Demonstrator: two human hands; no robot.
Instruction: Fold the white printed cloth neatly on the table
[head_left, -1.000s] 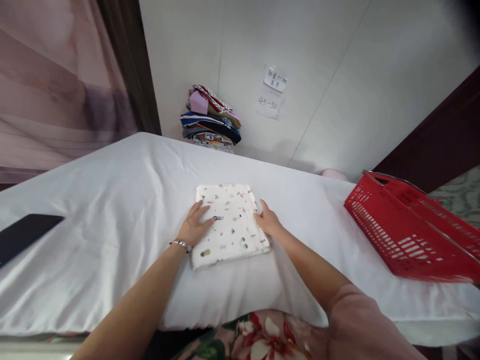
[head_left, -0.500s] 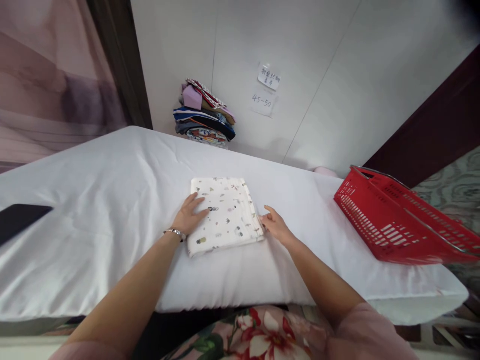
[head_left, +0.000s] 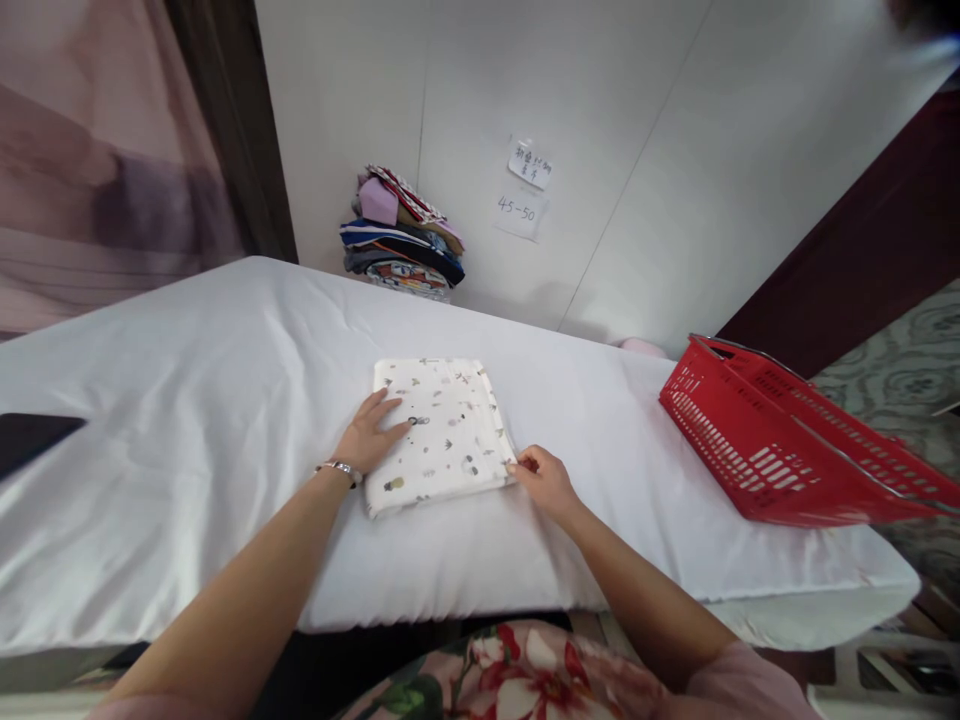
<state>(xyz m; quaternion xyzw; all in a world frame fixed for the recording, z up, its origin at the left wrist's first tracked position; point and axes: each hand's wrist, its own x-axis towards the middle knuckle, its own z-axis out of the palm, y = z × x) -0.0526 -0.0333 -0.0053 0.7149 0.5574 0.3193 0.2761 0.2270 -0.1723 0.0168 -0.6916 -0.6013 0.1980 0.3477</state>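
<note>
The left hand is resting open on the folded cloth while the right hand, nearly closed, is pinching its near right corner.

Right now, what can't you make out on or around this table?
In the head view:
Folded cloth: inner layers, hidden by its top.
Right hand: curled fingers, partly hidden by the hand.
Dark flat object: left end, cut off by the picture edge.
Red basket: its floor, hidden by its side.

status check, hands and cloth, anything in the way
Left hand spread on folded printed cloth, left side. Right hand pinching its near right corner. Red basket off right, clear of cloth.
</note>
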